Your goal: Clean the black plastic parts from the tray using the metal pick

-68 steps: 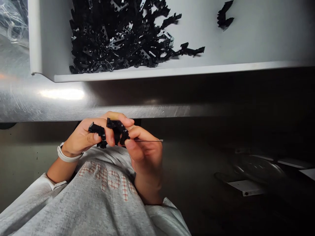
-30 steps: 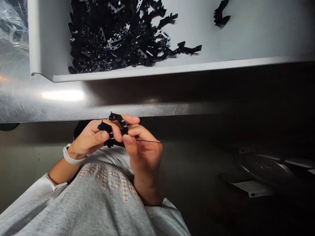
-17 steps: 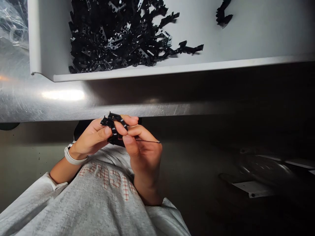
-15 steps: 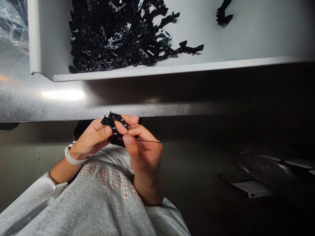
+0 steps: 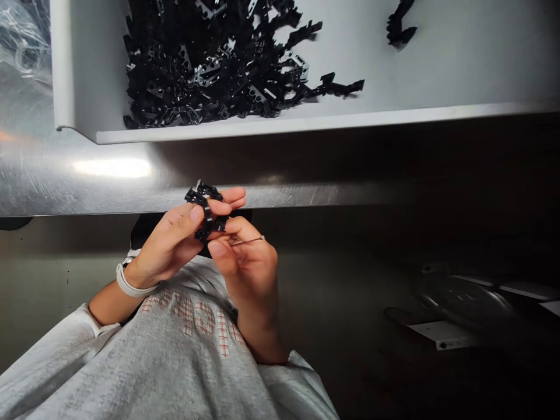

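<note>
My left hand (image 5: 172,239) is closed around black jointed plastic parts (image 5: 205,205), with its thumb on one side and its fingers on the other. At the lower end of these parts is my right hand (image 5: 251,268), thumb and forefinger bent in a pinch. Between those fingers runs a thin metal rod (image 5: 247,241) with a small knob at its outer end. Whether the rod's inner tip enters the black parts is hidden by the fingers. Both hands are near the bench's front edge, above my lap.
A white tray (image 5: 289,127) on the metal bench (image 5: 175,175) holds a heap of similar black parts (image 5: 188,76). One black piece (image 5: 399,26) lies apart on the tray's right side. Clear plastic wrap (image 5: 24,41) sits at the far left. A grey shirt (image 5: 175,361) covers my front.
Both hands have risen slightly towards the bench edge with the black parts. The rod has tilted, and its knobbed end has moved left and up. My right thumb has shifted left.
</note>
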Demonstrator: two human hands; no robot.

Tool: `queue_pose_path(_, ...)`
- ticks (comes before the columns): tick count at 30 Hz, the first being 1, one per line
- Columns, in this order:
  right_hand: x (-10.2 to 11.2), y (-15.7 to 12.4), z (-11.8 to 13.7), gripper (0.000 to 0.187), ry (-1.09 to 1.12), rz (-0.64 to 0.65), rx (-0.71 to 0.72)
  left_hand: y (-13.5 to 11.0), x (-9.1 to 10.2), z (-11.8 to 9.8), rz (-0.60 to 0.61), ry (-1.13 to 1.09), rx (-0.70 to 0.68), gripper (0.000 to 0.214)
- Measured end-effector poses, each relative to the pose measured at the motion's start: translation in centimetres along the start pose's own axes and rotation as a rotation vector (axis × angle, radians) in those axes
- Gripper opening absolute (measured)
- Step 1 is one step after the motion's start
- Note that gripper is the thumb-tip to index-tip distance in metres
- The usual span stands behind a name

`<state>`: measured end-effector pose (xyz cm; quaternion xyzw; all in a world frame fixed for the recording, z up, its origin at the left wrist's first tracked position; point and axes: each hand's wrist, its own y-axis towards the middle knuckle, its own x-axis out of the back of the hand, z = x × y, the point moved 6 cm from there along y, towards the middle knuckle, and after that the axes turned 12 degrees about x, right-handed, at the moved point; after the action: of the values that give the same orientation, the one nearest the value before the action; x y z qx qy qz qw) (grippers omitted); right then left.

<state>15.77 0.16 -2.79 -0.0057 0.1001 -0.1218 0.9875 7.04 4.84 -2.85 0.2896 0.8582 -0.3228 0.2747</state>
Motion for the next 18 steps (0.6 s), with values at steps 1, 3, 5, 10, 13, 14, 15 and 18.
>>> queue_pose_path(1,-0.1,0.1,0.0,0.028,0.005,0.010,-0.006,0.0,0.0,0.0,-0.006,0.002,-0.008,0.018)
queue_pose_path(3,-0.3,0.1,-0.1,0.029,0.020,0.019,-0.028,0.0,-0.1,-0.1,-0.015,0.010,-0.027,0.018)
queue_pose_path(5,-0.4,0.1,-0.2,0.030,0.038,0.027,-0.055,0.1,-0.1,0.0,-0.022,0.019,-0.041,0.019)
queue_pose_path(10,-0.4,0.1,-0.4,0.039,0.106,0.011,-0.088,0.0,0.0,0.0,-0.038,0.025,-0.058,0.020)
queue_pose_path(13,-0.5,0.0,-0.9,0.035,0.166,0.018,-0.131,0.0,0.2,0.0,-0.068,0.042,-0.069,0.019)
queue_pose_path(14,-0.6,-0.1,-1.0,0.032,0.180,0.020,-0.141,0.0,0.3,0.0,-0.084,0.050,-0.076,0.019)
queue_pose_path(15,-0.6,-0.1,-1.2,0.031,0.189,0.024,-0.149,0.0,0.4,0.0,-0.101,0.059,-0.083,0.020)
queue_pose_path(18,-0.6,-0.1,-1.4,0.036,0.192,0.031,-0.141,-0.1,0.7,-0.1,-0.140,0.099,-0.113,0.022)
